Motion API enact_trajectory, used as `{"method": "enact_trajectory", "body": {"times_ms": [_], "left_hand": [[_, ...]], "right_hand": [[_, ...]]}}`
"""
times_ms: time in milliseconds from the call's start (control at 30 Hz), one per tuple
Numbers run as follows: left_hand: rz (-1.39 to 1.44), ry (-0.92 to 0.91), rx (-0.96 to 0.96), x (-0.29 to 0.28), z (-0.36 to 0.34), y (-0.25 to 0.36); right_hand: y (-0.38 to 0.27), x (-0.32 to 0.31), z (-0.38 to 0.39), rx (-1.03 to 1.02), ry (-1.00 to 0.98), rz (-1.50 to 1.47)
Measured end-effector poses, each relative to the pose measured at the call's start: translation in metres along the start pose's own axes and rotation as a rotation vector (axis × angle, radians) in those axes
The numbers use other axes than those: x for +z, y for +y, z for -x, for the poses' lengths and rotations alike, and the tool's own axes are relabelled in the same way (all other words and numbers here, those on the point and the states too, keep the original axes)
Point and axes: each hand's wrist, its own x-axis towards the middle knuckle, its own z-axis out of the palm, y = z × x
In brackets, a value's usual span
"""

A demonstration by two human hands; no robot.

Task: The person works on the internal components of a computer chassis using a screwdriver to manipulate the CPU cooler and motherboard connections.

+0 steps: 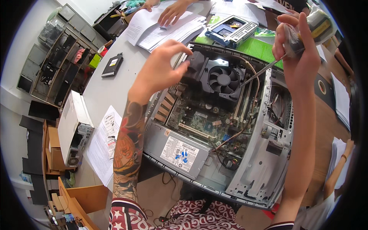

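An opened desktop computer case (260,165) lies in front of me, its insides facing up. My right hand (304,57) is closed around the dark handle of a screwdriver (264,70). The long shaft slants down left, its tip at the right edge of the black cooling fan (223,79). My left hand (163,65), thumb and fingers apart, is by the black shroud (194,63) left of the fan; whether it touches is unclear. Clear plastic with a yellow patch (322,28) shows behind my right fingers. Below the fan are the green motherboard (201,119) and the silver power supply (174,147).
A black drive (112,66) lies on the table's left. Another person's hand (172,13) rests on papers (174,28) at the far side. Beyond the case sits a metal drive caddy (232,31) on a green sheet (258,50). Another computer case (73,130) stands at left.
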Motion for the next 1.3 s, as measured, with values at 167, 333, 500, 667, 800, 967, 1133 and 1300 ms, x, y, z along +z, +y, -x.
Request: {"method": "enact_trajectory", "body": {"times_ms": [167, 333, 500, 667, 800, 967, 1133, 1300], "left_hand": [[0.114, -0.021, 0.106, -0.040, 0.019, 0.063], [0.012, -0.262, 0.070, -0.034, 0.082, 0.097], [0.044, -0.184, -0.060, -0.012, 0.125, 0.095], [0.026, -0.104, -0.055, -0.001, 0.127, 0.098], [-0.006, -0.107, -0.078, 0.000, 0.130, 0.101], [0.011, -0.068, -0.094, 0.001, 0.127, 0.098], [0.030, -0.018, -0.122, 0.002, 0.129, 0.095], [0.101, 0.037, -0.120, 0.005, 0.125, 0.094]], "right_hand": [[0.005, 0.014, 0.003, -0.013, 0.060, -0.020], [-0.009, 0.028, 0.006, -0.019, 0.302, 0.043], [-0.019, 0.030, 0.007, 0.009, 0.237, -0.074], [-0.021, 0.026, 0.009, -0.022, 0.176, -0.123], [-0.023, 0.025, 0.009, 0.008, 0.155, -0.131], [-0.024, 0.032, 0.008, 0.025, 0.189, -0.157], [-0.017, 0.039, 0.014, -0.055, 0.176, -0.175], [-0.006, 0.008, 0.010, 0.008, 0.004, -0.226]]}}
